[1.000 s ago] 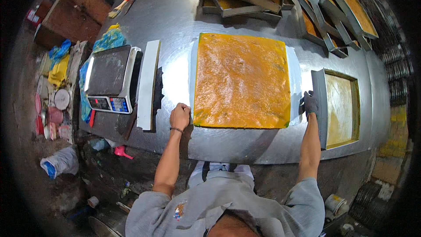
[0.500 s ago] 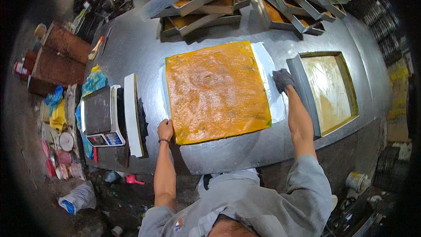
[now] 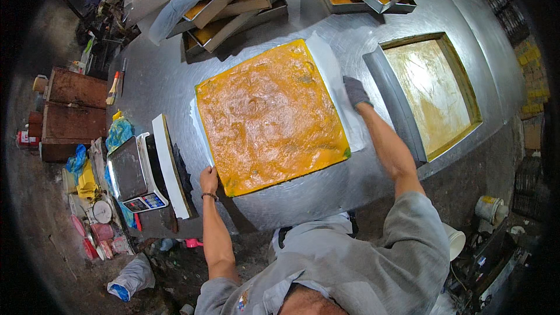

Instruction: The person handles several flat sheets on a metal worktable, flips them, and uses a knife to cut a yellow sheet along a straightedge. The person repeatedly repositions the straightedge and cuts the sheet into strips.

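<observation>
A square orange-yellow slab with a glossy, bumpy surface and small green patches at its corners lies before me on a metal table. A white sheet shows from under it along the left and right sides. My left hand, bare and with a bracelet at the wrist, has its fingers curled at the slab's near left corner. What exactly they pinch is hidden, slab or sheet. In a dark grey glove, my right hand rests at the sheet's right edge, fingers close together; their grip is not clear.
An orange-stained shallow metal tray stands at the right. Stacked trays with orange filling line the far side. To the left are a digital scale, a long white-faced bar and a brush.
The view has shifted and turned slightly. The slab's surface looks more rippled than before. My right hand now sits closer to the slab's right side; my left stays at the near left corner.
</observation>
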`<state>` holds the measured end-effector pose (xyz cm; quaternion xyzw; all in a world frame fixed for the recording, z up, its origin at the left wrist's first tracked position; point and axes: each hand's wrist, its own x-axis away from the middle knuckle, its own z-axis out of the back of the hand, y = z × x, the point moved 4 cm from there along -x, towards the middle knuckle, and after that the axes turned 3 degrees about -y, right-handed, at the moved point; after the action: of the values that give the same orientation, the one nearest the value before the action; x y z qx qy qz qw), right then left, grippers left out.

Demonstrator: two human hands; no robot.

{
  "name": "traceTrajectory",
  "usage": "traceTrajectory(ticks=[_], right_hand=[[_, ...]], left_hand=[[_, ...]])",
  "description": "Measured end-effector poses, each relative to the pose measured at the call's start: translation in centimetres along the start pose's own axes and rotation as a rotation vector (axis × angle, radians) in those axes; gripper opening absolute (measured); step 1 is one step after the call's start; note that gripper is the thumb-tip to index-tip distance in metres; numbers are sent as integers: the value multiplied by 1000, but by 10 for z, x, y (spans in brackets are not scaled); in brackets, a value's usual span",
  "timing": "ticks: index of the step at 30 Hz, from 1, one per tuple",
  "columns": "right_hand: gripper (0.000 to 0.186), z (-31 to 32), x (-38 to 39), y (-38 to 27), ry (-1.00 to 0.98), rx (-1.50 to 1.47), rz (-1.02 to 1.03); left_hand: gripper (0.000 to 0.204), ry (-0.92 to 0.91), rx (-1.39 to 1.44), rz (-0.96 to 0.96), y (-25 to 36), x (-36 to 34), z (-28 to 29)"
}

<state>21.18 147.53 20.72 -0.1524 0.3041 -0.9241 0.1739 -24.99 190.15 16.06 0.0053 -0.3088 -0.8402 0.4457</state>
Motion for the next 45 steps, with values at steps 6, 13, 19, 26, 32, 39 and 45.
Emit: traceTrajectory(ticks=[6,13,19,26,32,39,45], right_hand=[[41,-22,-10,-13,-63,286,-8],[40,18,-37,29,-109,141,-19],[25,195,-132,90,166,74,36],[35,396,-123,87,498,68,-151],[42,409,-9,108,597,-289,-148],[48,194,79,7,302,-822,-68],[39,-104,185,-307,-69,-862,-4]], left_hand=[[40,-7,-74,-29,5,-5,3],[40,45,26,62,30,15,17],[41,-88,-17,89,37,27,15],[36,-46,-71,82,33,31,18],[32,218,232,70,67,56,67],[80,-393,1327,-240,113,113,68],[50,54,1758,25,14,117,125]])
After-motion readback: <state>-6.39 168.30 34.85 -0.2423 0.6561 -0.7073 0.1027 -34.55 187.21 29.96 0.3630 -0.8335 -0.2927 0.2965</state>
